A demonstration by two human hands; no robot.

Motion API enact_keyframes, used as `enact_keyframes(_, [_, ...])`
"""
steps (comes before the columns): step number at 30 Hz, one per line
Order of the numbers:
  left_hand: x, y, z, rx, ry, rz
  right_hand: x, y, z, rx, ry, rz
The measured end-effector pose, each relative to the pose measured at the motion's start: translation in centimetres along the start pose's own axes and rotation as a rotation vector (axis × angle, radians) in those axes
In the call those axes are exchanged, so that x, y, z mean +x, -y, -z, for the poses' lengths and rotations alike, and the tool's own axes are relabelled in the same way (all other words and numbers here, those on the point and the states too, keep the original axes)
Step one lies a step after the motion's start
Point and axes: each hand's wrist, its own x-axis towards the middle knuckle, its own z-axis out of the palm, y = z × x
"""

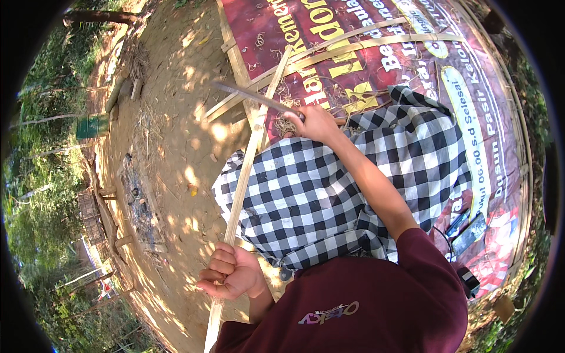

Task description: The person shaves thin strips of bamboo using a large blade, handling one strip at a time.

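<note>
Nearest the maroon shirt (365, 294), the left hand (232, 273) is closed, its fingers curled around the lower part of a long pale strip (241, 182); this low grip probably steadies the piece and sets its angle. The strip, flat, straight-edged and fibrous, apparently split bamboo, slants up and away from the left hand along the left side of a black, grey and white checked cloth (329, 176). The cloth, woven and softly creased, is draped over the lap, presumably as a shield against chips. Beyond it, the right hand (318, 125) is closed around the handle of a knife (253, 96), whose narrow, tapering metal blade lies across the strip's upper portion; whether the edge bites into the fibre cannot be told. Thin, curled shavings (288, 120) lie near the right hand, on a smooth red printed sheet (259, 23). Farther along this sheet rest further strips (365, 44), gently bowed in this wide view. Outside the sheet's edge, dry, sun-dappled earth (182, 88) extends left to a green box-like object (92, 126) and dense foliage (44, 235).
</note>
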Motion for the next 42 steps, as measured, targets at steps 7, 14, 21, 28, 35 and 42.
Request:
enact_keyframes(7, [-0.4,0.0,0.2,-0.009,0.031,-0.037,-0.8,-0.9,-0.7,-0.010,-0.012,0.327])
enact_keyframes(14, [-1.0,0.2,0.5,0.086,0.002,-0.020,0.9,0.2,0.5,0.134,0.006,-0.198])
enact_keyframes(21, [-0.1,0.3,-0.4,0.047,0.052,-0.011,0.2,0.1,0.5,-0.036,0.016,-0.091])
enact_keyframes(28, [-0.7,0.3,-0.3,0.078,-0.084,-0.019,-0.6,0.6,1.6,-0.119,0.025,0.204])
enact_keyframes(35, [-1.2,0.0,-0.1,0.083,-0.085,-0.011,1.7,0.0,2.6,-0.213,-0.015,-0.095])
enact_keyframes(42, [-0.2,0.1,-1.1,0.077,-0.078,-0.009,2.4,-0.8,2.1,-0.071,0.203,0.168])
